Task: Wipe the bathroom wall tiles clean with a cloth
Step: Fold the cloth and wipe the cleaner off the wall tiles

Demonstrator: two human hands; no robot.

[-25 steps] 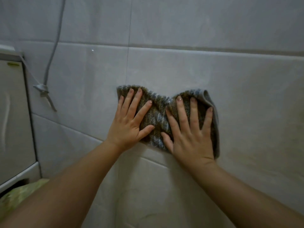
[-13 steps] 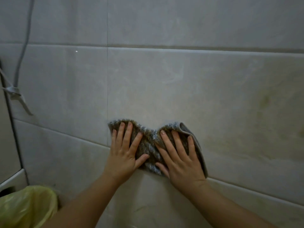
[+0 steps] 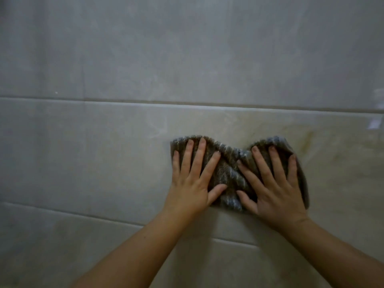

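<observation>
A grey-brown ribbed cloth [image 3: 230, 173] is bunched flat against the pale grey wall tiles [image 3: 124, 152], right of centre. My left hand [image 3: 193, 183] presses on its left half with straight, spread fingers. Pressing the right half the same way is my right hand [image 3: 274, 190], its little finger near the cloth's folded right edge. Both palms cover the cloth's lower corners. Yellowish stains [image 3: 307, 142] mark the tile just right of the cloth.
Horizontal grout lines [image 3: 187, 103] run above the cloth and below the hands. A vertical joint [image 3: 84, 84] runs at the left. A small bright patch [image 3: 375, 124] sits at the right edge.
Both hands slid the cloth rightward along the wall. The hose, cabinet and yellow bag at the left have left the view.
</observation>
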